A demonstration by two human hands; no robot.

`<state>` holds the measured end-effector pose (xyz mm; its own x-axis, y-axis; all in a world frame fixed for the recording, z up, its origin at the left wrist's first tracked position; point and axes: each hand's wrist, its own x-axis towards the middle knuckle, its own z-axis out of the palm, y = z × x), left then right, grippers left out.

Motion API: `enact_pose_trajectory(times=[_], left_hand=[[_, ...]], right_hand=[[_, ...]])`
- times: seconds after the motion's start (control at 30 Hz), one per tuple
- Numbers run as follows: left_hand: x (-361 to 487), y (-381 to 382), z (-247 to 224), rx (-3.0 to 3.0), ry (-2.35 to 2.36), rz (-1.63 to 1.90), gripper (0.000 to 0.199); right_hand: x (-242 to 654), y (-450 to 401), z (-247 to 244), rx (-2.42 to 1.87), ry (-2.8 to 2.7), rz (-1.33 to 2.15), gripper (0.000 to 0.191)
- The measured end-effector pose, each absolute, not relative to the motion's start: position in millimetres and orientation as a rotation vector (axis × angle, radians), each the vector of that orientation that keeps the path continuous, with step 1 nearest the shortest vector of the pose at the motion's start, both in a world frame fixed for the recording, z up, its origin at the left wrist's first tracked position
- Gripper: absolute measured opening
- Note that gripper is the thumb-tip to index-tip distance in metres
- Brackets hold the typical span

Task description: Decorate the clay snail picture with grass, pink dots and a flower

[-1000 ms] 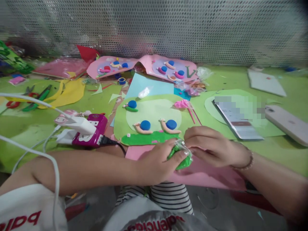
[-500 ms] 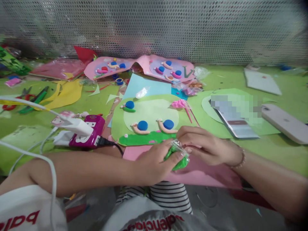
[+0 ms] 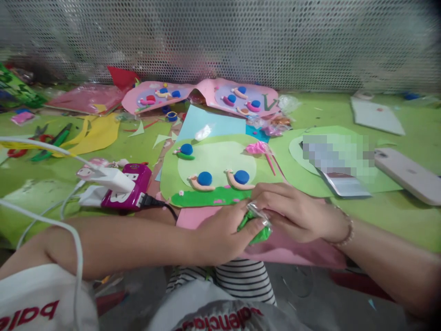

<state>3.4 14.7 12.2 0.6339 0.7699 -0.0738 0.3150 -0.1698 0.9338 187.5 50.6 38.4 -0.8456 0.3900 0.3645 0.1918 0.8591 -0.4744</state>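
Closed around a small clear bag of green modelling clay (image 3: 259, 233) is my left hand (image 3: 225, 234), its thumb lying over the front. My right hand (image 3: 294, 211) meets the bag from the other side with bent fingers pressed together; whatever the fingertips pinch is hidden. Just beyond both hands lies a green paper cutout (image 3: 168, 174) with a lighter oval on it. It bears clay snails with blue shells, such as one snail (image 3: 203, 180) and another snail (image 3: 240, 178), plus a green clay strip (image 3: 203, 197) along its near edge. Pink paper (image 3: 306, 248) lies beneath my hands.
A purple power strip (image 3: 129, 188) with white plugs and cables sits at left, near scissors (image 3: 53, 142). Pink clay (image 3: 258, 148) rests on the cutout's right side. A phone (image 3: 408, 174) and a silvery packet (image 3: 347, 184) lie at right. A perforated metal panel (image 3: 220, 41) stands behind.
My right fingers have shifted slightly and now sit more curled against the bag. My left hand keeps its hold on it. The things on the table have stayed put.
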Motion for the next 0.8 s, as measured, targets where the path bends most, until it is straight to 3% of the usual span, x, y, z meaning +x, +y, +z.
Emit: enact_pose_trajectory(times=[0.13, 0.37, 0.8], left_hand=[[2.2, 14.8, 14.1, 1.8, 0.878, 0.484, 0.046], [2.0, 10.2, 12.6, 1.829, 0.943, 0.434, 0.046], [2.0, 11.2, 10.9, 1.797, 0.97, 0.447, 0.044]], right_hand=[[188.1, 50.6, 40.3, -0.417, -2.58, 0.59, 0.015], [187.9, 56.2, 41.7, -0.381, -2.629, 0.874, 0.03], [186.6, 52.7, 44.1, -0.481, -2.67, 0.736, 0.017]])
